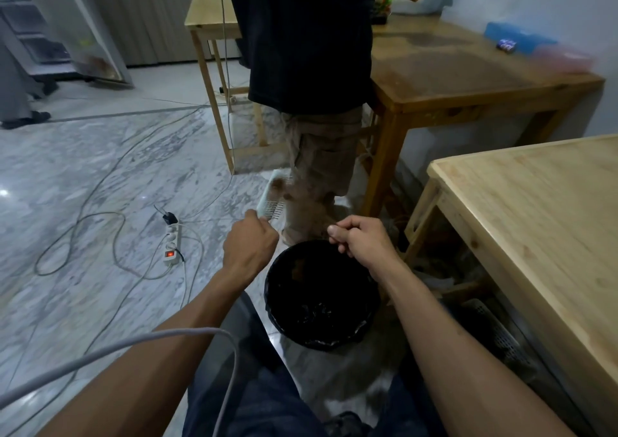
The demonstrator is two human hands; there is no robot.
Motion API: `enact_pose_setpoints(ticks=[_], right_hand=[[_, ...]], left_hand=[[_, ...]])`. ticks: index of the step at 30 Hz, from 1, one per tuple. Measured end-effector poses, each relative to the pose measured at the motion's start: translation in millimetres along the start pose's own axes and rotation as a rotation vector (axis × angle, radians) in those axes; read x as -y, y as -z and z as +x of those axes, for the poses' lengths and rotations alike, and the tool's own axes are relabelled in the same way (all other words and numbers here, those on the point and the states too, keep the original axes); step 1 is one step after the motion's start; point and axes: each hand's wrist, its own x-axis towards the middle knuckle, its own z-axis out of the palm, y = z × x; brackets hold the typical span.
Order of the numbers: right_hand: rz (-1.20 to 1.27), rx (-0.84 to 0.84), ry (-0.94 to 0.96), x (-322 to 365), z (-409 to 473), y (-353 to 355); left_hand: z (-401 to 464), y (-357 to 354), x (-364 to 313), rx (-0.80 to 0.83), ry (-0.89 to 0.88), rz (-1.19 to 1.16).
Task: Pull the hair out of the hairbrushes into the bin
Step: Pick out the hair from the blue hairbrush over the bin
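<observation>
My left hand grips the handle of a pale green hairbrush, which points up and away with a clump of brown hair among its bristles. My right hand hovers over the far rim of a black bin lined with a black bag, fingers pinched together on thin strands of hair. The bin stands on the floor between my knees, with dark hair at its bottom. The brush is left of the bin and above its rim.
A person in a black top and brown trousers stands just behind the bin. Wooden tables are at the right and behind. A power strip and loose cables lie on the marble floor at the left.
</observation>
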Motion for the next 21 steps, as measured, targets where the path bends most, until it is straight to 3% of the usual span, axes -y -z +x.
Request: enact_pose_setpoints(ticks=[5,8,13,17,21], right_hand=[[-0.07,0.084,-0.068,1,-3,4],[0.079,0.134,-0.107,6,-3,-3],[0.122,0.13,0.035,7,3,-15],[0.079,-0.016,0.031,-2,5,-14],[-0.015,-0.036,-0.053,-16,3,-1]], left_hand=[[-7,-3,-3,-0.001,-0.126,0.006],[-12,-7,-10,-0.025,-0.2,0.033],[-19,-12,-21,-0.022,-0.301,0.033],[-11,-7,-21,-0.016,-0.157,-0.073],[2,3,-22,-0.085,0.019,-0.154]])
